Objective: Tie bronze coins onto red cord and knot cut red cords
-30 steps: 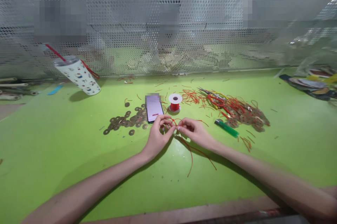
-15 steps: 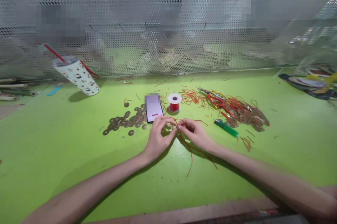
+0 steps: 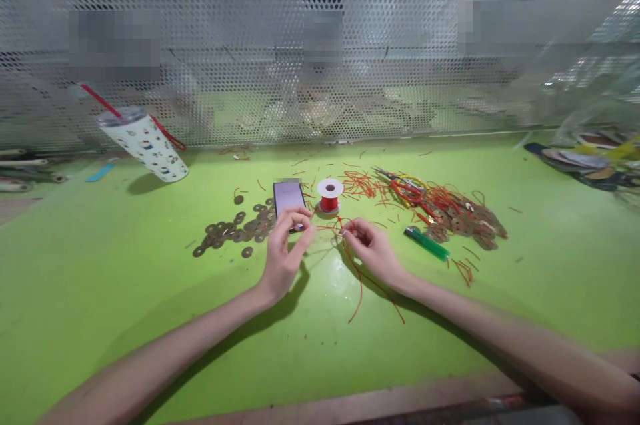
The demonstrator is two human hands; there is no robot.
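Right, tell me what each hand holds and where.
Right hand pinches the red cord at its upper end; left hand touches the phone at its near edge, grip unclear.

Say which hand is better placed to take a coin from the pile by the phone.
Left, probably: the left hand is beside the coins, the right hand pinches red cord.

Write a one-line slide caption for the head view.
Left hand by phone, right hand pinching red cord; coins and spool on green table.
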